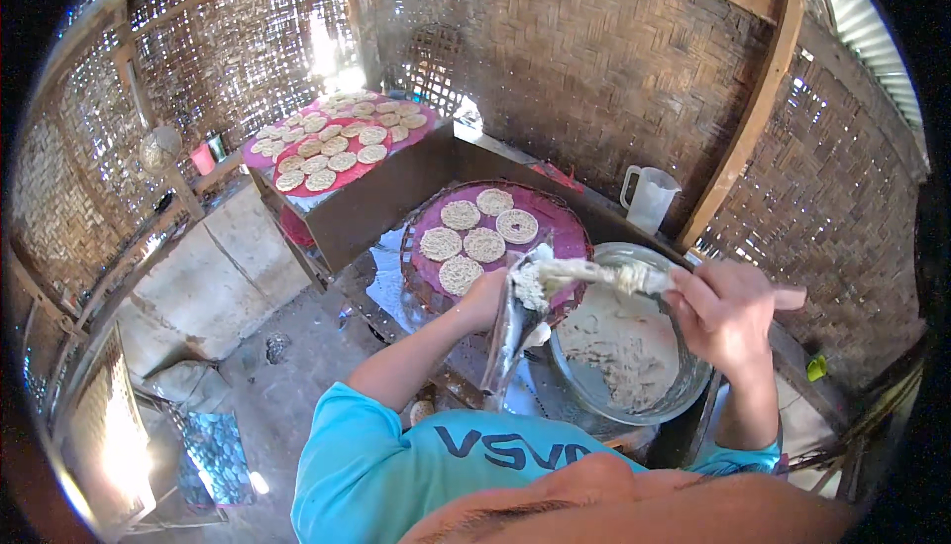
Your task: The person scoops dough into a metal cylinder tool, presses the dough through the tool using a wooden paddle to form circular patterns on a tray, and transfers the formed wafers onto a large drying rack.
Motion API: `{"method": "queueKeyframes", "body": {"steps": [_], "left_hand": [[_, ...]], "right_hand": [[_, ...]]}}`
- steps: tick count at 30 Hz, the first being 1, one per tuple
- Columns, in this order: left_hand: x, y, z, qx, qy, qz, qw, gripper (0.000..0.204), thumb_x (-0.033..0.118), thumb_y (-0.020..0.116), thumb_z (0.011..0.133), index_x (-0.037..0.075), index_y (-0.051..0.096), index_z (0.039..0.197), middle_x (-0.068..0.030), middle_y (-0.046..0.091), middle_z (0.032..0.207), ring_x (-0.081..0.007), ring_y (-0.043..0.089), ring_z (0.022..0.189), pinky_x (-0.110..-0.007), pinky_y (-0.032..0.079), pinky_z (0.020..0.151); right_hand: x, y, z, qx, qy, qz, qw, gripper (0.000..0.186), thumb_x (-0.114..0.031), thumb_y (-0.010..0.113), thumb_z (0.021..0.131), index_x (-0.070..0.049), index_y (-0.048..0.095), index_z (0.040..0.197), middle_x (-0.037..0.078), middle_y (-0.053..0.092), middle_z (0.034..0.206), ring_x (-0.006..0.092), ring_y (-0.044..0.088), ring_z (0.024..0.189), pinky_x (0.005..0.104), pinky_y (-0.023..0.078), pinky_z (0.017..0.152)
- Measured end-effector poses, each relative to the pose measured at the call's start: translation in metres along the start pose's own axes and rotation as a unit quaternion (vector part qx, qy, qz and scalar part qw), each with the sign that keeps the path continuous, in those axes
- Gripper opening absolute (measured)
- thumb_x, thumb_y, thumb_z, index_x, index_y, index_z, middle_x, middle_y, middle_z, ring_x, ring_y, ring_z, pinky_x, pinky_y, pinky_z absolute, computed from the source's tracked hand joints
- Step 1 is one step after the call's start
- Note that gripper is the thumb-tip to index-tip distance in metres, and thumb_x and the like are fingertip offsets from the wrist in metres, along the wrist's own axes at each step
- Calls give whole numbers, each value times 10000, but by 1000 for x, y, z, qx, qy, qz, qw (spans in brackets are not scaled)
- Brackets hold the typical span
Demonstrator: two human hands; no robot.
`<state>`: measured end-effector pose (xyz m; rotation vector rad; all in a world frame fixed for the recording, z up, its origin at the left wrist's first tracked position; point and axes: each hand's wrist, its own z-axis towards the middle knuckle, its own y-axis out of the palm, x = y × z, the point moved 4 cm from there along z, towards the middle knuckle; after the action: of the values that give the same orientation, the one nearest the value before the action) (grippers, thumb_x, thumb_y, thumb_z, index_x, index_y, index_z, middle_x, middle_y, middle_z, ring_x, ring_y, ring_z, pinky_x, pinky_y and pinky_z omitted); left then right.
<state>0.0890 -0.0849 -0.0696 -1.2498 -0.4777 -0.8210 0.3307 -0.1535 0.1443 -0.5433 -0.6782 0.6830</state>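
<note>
My right hand (731, 311) is closed round the handle of a dough-covered stick (584, 270), held level above the basin. Its far end touches pale dough (529, 286) at the top of a shiny grey holder (507, 336). That holder is upright and slightly tilted, gripped by my left hand (483, 298), whose fingers are partly hidden behind it. Beneath the stick, a wide metal basin (701, 385) contains pale, crumbly dough (639, 358). Just beyond my left hand lies a round tray with a pink sheet (424, 272), bearing several flat lacy dough discs (484, 245).
At the back left, a raised surface with pink sheets (342, 185) carries many similar discs. A translucent plastic jug (651, 199) stands behind the basin. Woven bamboo walls (594, 68) and a slanted wooden post (745, 118) close in the back and right.
</note>
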Motion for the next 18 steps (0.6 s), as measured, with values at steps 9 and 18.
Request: {"method": "queueKeyframes", "body": {"steps": [9, 18], "left_hand": [[35, 7, 2, -25, -35, 61, 997, 427, 265, 663, 652, 30, 569, 996, -180, 613, 904, -329, 590, 875, -373, 456, 773], [-5, 10, 24, -51, 38, -171, 983, 379, 159, 613, 732, 50, 542, 1088, -108, 598, 1002, -212, 574, 932, -337, 445, 828]], "right_hand": [[-23, 40, -1, -63, -118, 25, 991, 182, -148, 633, 589, -100, 588, 759, 16, 458, 590, 180, 497, 513, 329, 379, 437], [1, 10, -18, 13, 8, 29, 999, 219, -103, 683, 566, -83, 608, 771, 52, 553, 629, 197, 555, 550, 313, 418, 475]]}}
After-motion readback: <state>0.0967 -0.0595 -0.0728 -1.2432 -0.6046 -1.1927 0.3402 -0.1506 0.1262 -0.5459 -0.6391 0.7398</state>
